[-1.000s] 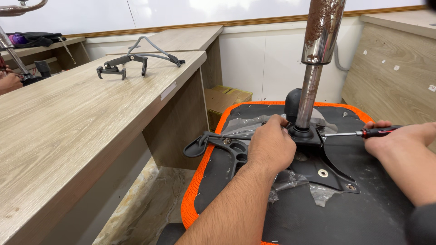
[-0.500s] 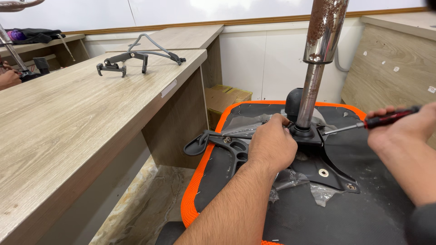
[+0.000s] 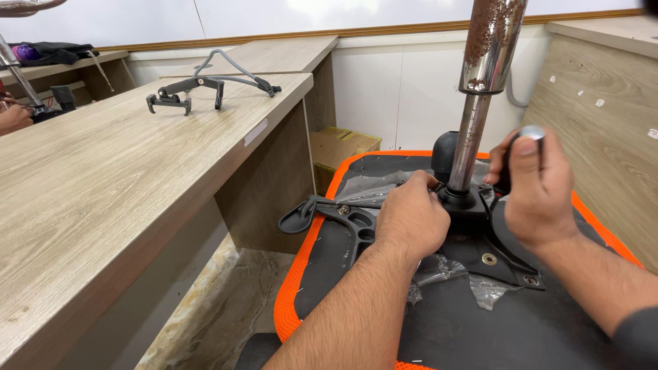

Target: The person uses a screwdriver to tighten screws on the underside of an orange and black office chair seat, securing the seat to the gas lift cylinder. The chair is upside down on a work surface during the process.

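Note:
An upturned chair seat (image 3: 312,257) with an orange rim and black underside lies before me. A black metal mechanism plate (image 3: 507,257) is bolted on it, and a rusty chrome gas cylinder (image 3: 480,89) rises from its hub. My left hand (image 3: 410,219) presses on the plate beside the cylinder base, by the black lever (image 3: 305,216). My right hand (image 3: 538,188) grips a screwdriver (image 3: 531,131) held upright, its handle end showing above my fingers; the tip is hidden behind the hand.
A long wooden desk (image 3: 123,185) runs along the left, carrying a grey and black chair bracket (image 3: 199,85). Another person's hand (image 3: 14,118) is at the far left edge. A cardboard box (image 3: 343,147) sits under the desk. A wooden panel (image 3: 610,116) stands on the right.
My right hand swung the screwdriver from lying sideways to standing upright and moved closer to the cylinder. My left hand stayed on the plate.

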